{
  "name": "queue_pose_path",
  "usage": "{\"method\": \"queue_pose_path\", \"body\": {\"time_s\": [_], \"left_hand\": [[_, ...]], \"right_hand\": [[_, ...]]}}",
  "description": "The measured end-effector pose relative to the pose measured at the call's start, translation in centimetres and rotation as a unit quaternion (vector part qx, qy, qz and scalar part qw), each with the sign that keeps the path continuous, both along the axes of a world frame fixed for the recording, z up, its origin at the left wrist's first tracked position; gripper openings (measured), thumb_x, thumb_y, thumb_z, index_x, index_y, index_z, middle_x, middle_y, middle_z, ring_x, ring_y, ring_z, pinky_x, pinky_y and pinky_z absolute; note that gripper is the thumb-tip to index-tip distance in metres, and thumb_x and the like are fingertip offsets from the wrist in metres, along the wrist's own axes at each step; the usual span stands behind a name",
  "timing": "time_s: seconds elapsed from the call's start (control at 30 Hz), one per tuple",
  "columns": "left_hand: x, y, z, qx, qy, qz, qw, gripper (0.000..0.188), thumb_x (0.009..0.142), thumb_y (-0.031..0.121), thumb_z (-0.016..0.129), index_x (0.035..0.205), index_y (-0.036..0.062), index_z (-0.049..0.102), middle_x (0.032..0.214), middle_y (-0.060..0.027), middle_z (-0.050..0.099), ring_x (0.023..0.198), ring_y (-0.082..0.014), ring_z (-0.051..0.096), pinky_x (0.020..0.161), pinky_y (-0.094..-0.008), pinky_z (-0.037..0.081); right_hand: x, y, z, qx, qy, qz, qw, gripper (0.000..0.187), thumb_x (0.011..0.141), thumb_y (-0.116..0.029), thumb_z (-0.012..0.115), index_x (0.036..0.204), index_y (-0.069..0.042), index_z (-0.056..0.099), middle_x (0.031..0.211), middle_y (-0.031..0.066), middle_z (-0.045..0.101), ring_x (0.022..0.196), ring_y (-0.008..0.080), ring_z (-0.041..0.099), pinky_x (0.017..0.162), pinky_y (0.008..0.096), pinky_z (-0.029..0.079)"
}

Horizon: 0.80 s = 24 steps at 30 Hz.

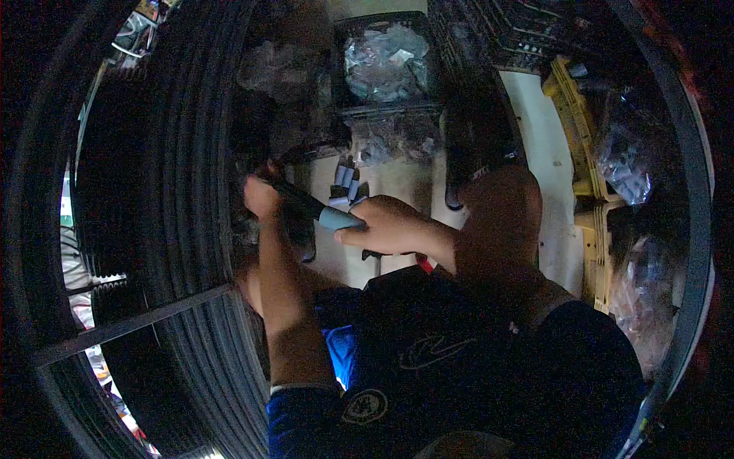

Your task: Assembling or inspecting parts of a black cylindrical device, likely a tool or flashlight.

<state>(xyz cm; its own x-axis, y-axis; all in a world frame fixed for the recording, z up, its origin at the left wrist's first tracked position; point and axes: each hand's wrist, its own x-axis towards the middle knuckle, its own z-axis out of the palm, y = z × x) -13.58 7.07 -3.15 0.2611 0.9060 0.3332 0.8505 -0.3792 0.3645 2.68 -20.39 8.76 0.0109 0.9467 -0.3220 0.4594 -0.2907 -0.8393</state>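
Note:
A slim dark tube (294, 195) slants between my hands, with a blue-grey sleeve (336, 219) at its right end. My right hand (386, 225) is closed on that sleeve, thumb underneath. The fingers of my left hand (263, 196) wrap round the tube's far-left part, close to a bank of long black tubes (187, 153). Beyond my right hand lie several small blue-grey pieces (348, 182) on a pale surface. Dim light hides the finer detail of my left fingers.
A black crate (388, 109) holding clear plastic bags stands ahead. On the right are yellow bins (575, 126) beside more bagged parts (628, 172). A grey bar (138, 324) crosses the tubes at lower left. My knee (501, 203) rises at right.

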Motion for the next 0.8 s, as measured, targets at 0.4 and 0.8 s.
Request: {"method": "queue_pose_path", "body": {"time_s": [0.4,0.8], "left_hand": [[-7.6,16.0,3.6,0.013,0.274,-0.022,0.961,0.046,0.087,0.043,0.068,0.105,0.0008,0.07,0.103,-0.0233,0.071,0.093,-0.0439,0.067,0.084,-0.0466,0.053],[0.7,-2.4,7.7,-0.287,-0.14,-0.174,0.932,0.049,0.082,0.035,0.078,0.114,-0.0006,0.068,0.113,-0.024,0.069,0.105,-0.0396,0.066,0.091,-0.0422,0.049]], "right_hand": [[3.9,-4.0,-3.7,0.107,0.191,-0.015,0.976,0.045,0.084,-0.043,0.073,0.101,-0.001,0.071,0.088,0.0133,0.071,0.079,0.0209,0.068,0.071,0.0352,0.053],[21.4,7.7,-11.2,0.101,-0.354,-0.162,0.916,0.052,0.081,-0.033,0.074,0.119,-0.004,0.056,0.106,0.0182,0.065,0.089,0.0297,0.065,0.075,0.045,0.052]]}}
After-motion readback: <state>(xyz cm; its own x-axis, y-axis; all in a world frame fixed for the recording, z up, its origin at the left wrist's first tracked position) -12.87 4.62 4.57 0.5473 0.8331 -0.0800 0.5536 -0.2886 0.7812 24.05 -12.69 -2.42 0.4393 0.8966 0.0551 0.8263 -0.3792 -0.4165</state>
